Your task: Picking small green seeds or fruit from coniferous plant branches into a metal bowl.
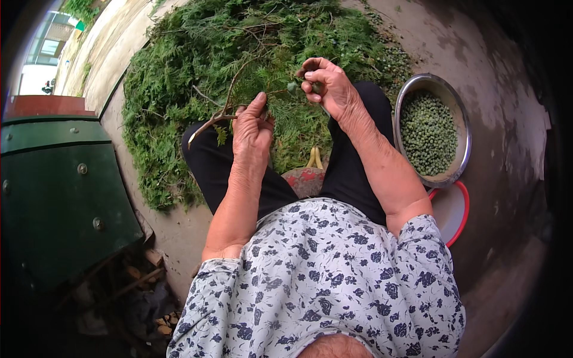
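My left hand [252, 132] is closed around a brown, forked evergreen branch [224, 110]. Its bare cut end points to the lower left, and its twigs spread away over the greenery. Just right of it, my right hand [334, 89] is raised with the fingers curled in. Something small and green, like seed cones [317, 88], shows between those fingers, partly hidden by them. Beneath both hands spreads a large heap of feathery green cuttings [179, 101]. To the right stands a metal bowl [464, 143] holding many small round green seed cones [427, 132].
A white basin with a red rim [464, 218] sits partly under the metal bowl. On the left is a dark green riveted metal panel [65, 191], with wood scraps [140, 277] below it. Loose cones [388, 45] lie on the concrete floor [489, 77] beside the heap.
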Demonstrator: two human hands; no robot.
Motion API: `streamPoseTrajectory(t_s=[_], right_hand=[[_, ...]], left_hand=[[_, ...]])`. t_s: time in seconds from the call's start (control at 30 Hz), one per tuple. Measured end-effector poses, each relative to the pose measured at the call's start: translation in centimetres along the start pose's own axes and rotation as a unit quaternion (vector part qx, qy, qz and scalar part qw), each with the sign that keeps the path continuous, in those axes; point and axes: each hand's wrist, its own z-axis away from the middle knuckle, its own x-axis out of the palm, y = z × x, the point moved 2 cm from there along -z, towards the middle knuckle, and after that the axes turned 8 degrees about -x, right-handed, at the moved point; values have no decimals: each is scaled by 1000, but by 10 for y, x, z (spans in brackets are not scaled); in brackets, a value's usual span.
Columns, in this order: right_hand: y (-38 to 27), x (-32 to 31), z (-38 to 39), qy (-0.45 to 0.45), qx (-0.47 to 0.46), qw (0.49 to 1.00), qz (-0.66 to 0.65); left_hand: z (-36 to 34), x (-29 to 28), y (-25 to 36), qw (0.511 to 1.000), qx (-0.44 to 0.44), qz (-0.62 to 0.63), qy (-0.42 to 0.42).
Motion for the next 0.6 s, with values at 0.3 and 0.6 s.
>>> streamPoseTrajectory(t_s=[0.3, 0.6], right_hand=[[13, 13, 7, -47, -47, 954, 292], [28, 12, 7, 104, -61, 973, 195]], left_hand=[[-5, -2, 0, 1000, 7, 28, -11], [1, 10, -8, 1000, -2, -6, -6]])
